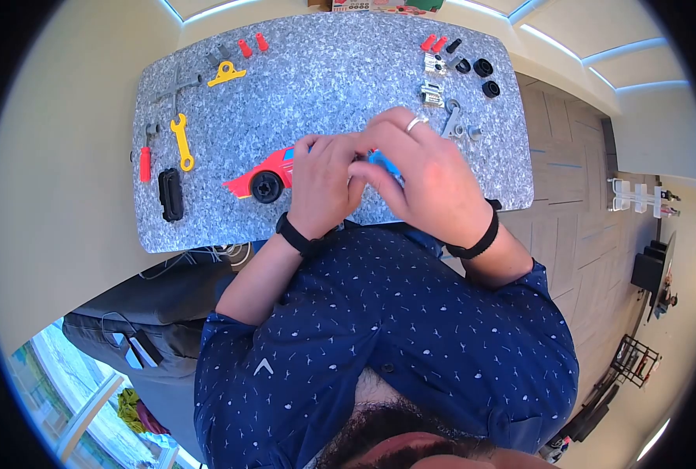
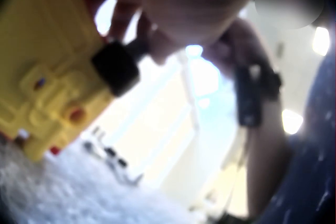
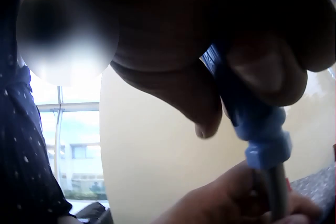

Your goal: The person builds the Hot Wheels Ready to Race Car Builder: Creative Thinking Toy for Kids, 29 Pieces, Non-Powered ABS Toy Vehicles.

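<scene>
My left hand point(image 1: 322, 178) grips a red toy car point(image 1: 241, 186) with a black wheel point(image 1: 267, 187) near the table's front edge. Its yellow underside point(image 2: 58, 92) shows in the left wrist view, with a black part point(image 2: 116, 68) beside it. A toy screwdriver with a blue handle point(image 3: 268, 148) and a grey shaft point(image 3: 275, 190) is held by my right hand point(image 1: 434, 180). In the right wrist view the shaft points down to my left hand, and its tip is hidden there. Both hands are close together, covering much of the car.
At the left lie a yellow wrench point(image 1: 181, 143), a red-handled tool point(image 1: 145, 164), a black part point(image 1: 171, 195), and a yellow piece point(image 1: 226, 74). Red pegs point(image 1: 245, 48) stand at the back. Black wheels point(image 1: 483, 68), silver engine-like blocks point(image 1: 432, 94) and a grey wrench point(image 1: 450, 121) lie right.
</scene>
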Demonstrator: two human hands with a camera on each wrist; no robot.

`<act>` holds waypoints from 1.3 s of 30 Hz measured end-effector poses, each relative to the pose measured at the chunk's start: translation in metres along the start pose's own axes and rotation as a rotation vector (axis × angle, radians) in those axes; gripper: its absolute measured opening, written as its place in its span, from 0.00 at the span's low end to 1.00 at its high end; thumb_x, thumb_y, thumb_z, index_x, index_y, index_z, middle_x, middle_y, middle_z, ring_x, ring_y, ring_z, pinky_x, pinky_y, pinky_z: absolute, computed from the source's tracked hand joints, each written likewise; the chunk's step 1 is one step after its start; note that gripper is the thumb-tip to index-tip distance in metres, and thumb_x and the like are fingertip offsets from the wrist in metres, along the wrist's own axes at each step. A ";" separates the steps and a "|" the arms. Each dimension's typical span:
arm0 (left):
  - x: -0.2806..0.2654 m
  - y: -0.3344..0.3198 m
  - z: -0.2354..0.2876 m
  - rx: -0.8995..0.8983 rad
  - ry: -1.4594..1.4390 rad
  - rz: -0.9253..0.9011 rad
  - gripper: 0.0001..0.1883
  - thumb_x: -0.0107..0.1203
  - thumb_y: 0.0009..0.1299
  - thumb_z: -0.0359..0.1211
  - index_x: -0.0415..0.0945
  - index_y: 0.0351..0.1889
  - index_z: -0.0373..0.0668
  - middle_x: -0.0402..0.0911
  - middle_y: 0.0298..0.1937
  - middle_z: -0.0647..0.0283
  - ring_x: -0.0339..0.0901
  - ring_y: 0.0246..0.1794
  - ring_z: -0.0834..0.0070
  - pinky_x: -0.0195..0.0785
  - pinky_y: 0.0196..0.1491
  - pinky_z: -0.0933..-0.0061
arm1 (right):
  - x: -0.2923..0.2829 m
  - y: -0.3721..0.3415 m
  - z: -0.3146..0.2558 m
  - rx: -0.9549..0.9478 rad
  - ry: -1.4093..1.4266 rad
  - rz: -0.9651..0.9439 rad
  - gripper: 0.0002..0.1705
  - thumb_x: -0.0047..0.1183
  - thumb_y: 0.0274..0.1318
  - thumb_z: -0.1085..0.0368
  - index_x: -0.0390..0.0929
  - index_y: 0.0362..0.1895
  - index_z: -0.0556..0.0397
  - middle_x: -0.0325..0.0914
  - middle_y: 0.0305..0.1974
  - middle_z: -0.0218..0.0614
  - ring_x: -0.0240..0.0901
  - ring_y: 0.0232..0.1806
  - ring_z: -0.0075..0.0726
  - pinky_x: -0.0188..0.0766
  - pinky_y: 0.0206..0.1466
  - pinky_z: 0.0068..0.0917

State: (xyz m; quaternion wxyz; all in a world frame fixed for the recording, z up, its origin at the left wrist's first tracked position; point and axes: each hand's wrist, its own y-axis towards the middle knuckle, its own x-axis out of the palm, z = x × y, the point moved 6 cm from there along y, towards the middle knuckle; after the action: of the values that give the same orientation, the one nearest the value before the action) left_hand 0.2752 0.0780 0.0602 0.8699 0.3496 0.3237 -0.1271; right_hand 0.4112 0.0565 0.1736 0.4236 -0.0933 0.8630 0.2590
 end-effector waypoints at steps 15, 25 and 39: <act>-0.004 0.000 0.001 0.021 -0.033 -0.012 0.16 0.66 0.73 0.33 0.86 0.58 0.47 0.89 0.53 0.64 0.83 0.59 0.61 0.66 0.62 0.49 | 0.025 -0.025 0.040 0.091 0.913 0.083 0.28 0.72 0.69 0.67 0.82 0.70 0.57 0.88 0.59 0.41 0.81 0.37 0.22 0.77 0.40 0.22; -0.005 0.001 0.004 -0.004 -0.028 -0.029 0.16 0.68 0.73 0.36 0.87 0.59 0.51 0.90 0.51 0.69 0.84 0.56 0.66 0.65 0.63 0.52 | 0.005 -0.022 0.036 -0.084 0.723 0.078 0.21 0.83 0.57 0.71 0.89 0.53 0.54 0.87 0.57 0.43 0.80 0.40 0.22 0.73 0.40 0.21; -0.008 0.000 0.006 -0.013 -0.059 -0.051 0.17 0.69 0.72 0.33 0.87 0.59 0.51 0.91 0.55 0.70 0.85 0.59 0.66 0.66 0.63 0.52 | 0.014 -0.024 0.041 0.060 0.835 0.199 0.17 0.81 0.60 0.66 0.92 0.52 0.52 0.88 0.59 0.38 0.77 0.33 0.17 0.70 0.34 0.19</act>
State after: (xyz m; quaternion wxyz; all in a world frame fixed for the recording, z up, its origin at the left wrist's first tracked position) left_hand 0.2725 0.0739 0.0689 0.8778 0.3318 0.3074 -0.1576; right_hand 0.4399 0.0583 0.1326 0.0133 -0.0942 0.9723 0.2135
